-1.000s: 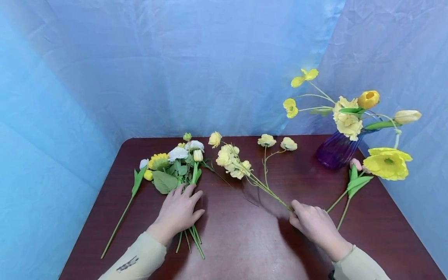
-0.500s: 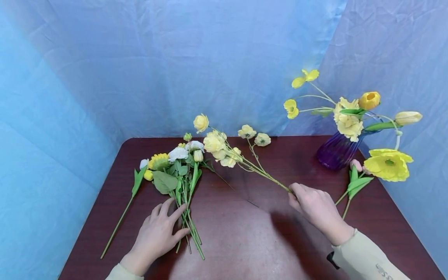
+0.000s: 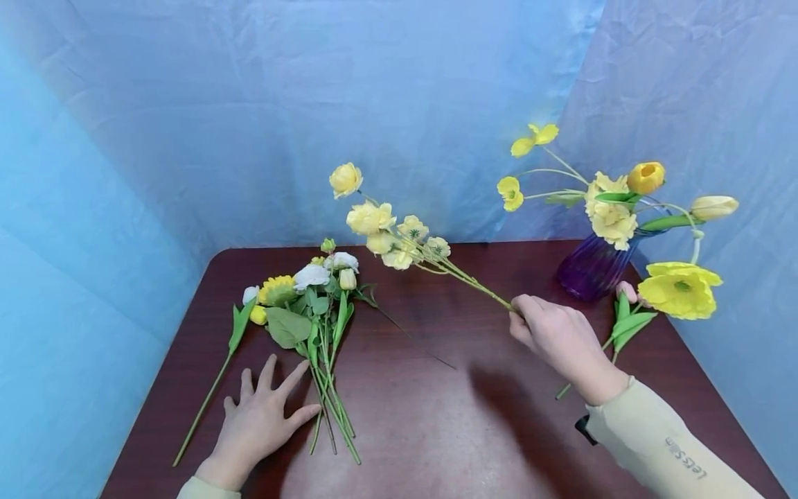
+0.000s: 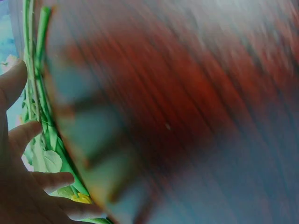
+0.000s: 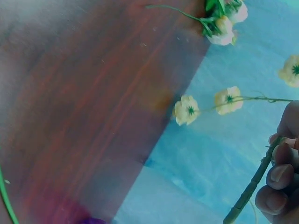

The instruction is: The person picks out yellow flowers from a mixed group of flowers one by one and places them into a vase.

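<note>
1. Hanging behind the back edge and along both sides is a wrinkly blue cloth.
2. A dark red-brown table carries the things. Its back corners are round.
3. A purple glass vase is by the back right corner of the table. Yellow and cream flowers poke out of it, and one big yellow flower droops over toward the right edge.
4. A flower pile lies in the left half, heads toward the back edge, stems toward the front edge.
5. A pale yellow flower branch is up in the air over the middle, with its heads pointing toward the back left corner.
6. One white tulip lies near the left edge.
7. The left hand has let go of everything. Its fingers are spread wide beside the pile's stems; I cannot tell if they touch.
8. The right hand is grasping the branch near its bottom end.
9. Pink tulips lie near the right edge, in front of the vase.
</note>
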The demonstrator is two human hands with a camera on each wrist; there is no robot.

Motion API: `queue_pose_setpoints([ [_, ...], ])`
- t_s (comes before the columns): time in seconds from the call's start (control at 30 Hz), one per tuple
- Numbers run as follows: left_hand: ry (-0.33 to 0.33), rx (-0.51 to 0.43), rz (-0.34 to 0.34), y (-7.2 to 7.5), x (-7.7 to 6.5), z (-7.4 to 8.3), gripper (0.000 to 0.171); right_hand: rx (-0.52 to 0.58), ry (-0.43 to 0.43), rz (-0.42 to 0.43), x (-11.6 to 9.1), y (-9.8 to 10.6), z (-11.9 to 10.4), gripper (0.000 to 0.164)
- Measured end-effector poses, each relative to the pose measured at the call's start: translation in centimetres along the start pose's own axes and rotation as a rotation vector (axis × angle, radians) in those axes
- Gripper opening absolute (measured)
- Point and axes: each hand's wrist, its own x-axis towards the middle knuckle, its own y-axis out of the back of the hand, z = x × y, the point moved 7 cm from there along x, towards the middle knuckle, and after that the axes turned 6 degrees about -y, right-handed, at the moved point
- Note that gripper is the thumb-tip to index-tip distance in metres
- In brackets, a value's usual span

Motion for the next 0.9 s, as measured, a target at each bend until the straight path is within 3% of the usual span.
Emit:
queue_pose_setpoints([
  [0.37,0.048,0.028,-0.052,-0.9,0.9,-1.4,0.08,-0.067,0.064,0.102,4.4,3.8,-0.7,0.011],
  [0.47,0.049,0.033,-0.048,-1.0,0.9,-1.4,0.079,-0.105,0.086,0.139,5.6,5.3,-1.6,0.004],
  [0.7,0.045,0.042,-0.049,-1.1,1.0,-1.3,0.08,-0.229,0.129,0.181,7.7,9.0,-4.8,0.012],
  [0.9,0.051,0.041,-0.05,-1.1,0.9,-1.4,0.08,-0.256,0.188,0.176,9.8,11.4,-6.7,0.022],
])
